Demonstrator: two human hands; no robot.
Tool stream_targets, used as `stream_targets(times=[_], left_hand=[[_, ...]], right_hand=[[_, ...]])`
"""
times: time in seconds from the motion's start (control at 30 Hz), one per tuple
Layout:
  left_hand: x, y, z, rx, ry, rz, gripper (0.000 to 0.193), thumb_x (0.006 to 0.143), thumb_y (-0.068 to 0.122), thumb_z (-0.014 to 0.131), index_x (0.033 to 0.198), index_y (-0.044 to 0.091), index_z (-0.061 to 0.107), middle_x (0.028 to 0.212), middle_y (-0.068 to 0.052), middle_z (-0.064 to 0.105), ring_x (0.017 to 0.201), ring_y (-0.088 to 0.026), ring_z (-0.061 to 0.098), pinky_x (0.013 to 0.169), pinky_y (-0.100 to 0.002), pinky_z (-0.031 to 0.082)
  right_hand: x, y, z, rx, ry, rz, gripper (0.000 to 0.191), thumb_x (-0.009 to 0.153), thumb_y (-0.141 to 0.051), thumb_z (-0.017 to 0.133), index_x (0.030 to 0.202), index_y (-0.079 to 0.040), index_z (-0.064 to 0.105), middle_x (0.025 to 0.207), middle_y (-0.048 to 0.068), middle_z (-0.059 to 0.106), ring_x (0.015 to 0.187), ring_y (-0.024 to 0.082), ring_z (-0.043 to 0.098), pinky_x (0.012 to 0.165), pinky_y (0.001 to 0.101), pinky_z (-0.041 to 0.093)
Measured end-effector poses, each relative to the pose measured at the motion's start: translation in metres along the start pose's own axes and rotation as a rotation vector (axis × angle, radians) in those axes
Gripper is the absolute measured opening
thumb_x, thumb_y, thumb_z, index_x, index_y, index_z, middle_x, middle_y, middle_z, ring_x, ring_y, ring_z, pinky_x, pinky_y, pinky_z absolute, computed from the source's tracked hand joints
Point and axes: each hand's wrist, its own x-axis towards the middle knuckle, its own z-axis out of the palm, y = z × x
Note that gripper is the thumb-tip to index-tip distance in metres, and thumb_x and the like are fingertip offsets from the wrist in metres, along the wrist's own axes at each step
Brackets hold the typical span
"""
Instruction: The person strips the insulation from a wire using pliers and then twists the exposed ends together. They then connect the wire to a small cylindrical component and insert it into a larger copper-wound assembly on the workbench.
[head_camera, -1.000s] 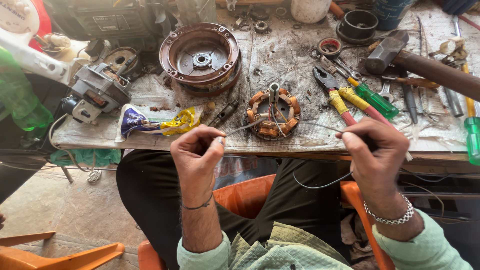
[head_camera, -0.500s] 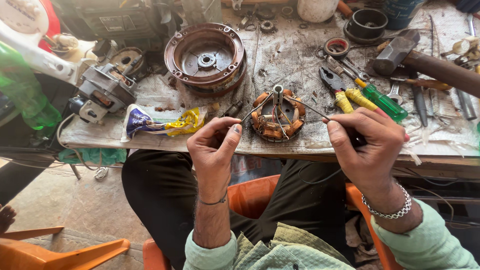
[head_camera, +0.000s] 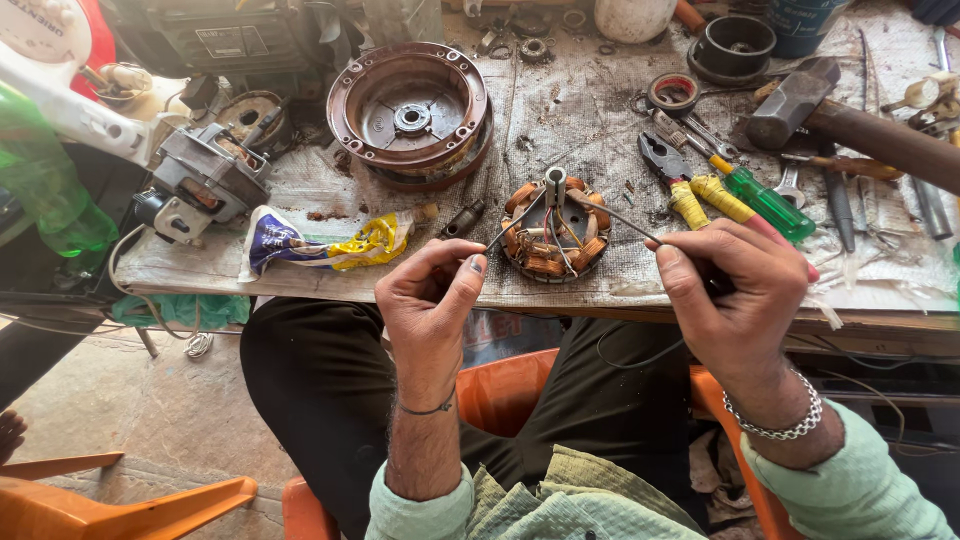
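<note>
Pinched tight, both hands: the left hand (head_camera: 428, 300) has thumb and forefinger closed on the end of a thin grey wire lead (head_camera: 512, 228), and the right hand (head_camera: 735, 290) is closed the same way on a second thin wire lead (head_camera: 612, 214), fingers curled in with no gap showing. Both leads run up and away from the hands to the round copper-wound stator coil with orange insulation (head_camera: 555, 232), which sits flat near the front edge of the cloth-covered worktop (head_camera: 590, 110), between the two hands and just beyond them. A small metal post stands at the coil's far rim (the leads seem to meet near it, though the exact join is too fine to tell).

Behind the coil lies a large rusty-brown round metal motor housing (head_camera: 410, 115), open side up. To the left, a crumpled blue and yellow plastic wrapper (head_camera: 325, 243) lies on the worktop, and past it a grey electric motor body (head_camera: 205, 180). To the right of the coil rest yellow-handled pliers (head_camera: 680, 185) and a green-handled screwdriver (head_camera: 765, 200), right next to the right hand's knuckles. A heavy hammer with a dark head (head_camera: 800, 100) lies further back. The right wrist wears a silver chain bracelet (head_camera: 780, 425)
</note>
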Motion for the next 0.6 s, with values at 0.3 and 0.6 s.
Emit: stream_targets(times=[0.3,0.6], left_hand=[[0.000,-0.004,-0.001,-0.007,-0.009,0.001,0.010,0.092,-0.006,0.074,0.102,-0.005,0.075,0.084,0.003,0.062,0.073,-0.001,0.052,0.063,-0.017,0.038],[0.000,-0.004,-0.001,-0.010,-0.013,0.000,0.011,0.092,-0.006,0.075,0.103,-0.005,0.075,0.085,0.003,0.062,0.073,-0.001,0.053,0.064,-0.017,0.039]], right_hand=[[-0.010,0.004,-0.015,0.399,0.007,0.235,0.013,0.091,0.000,0.060,0.092,0.005,0.072,0.065,0.002,0.059,0.053,0.005,0.047,0.068,0.0175,0.044],[-0.010,0.005,-0.017,0.302,-0.073,0.170,0.013,0.083,-0.005,0.060,0.086,0.000,0.072,0.065,0.000,0.058,0.060,0.006,0.053,0.108,0.0292,0.050]])
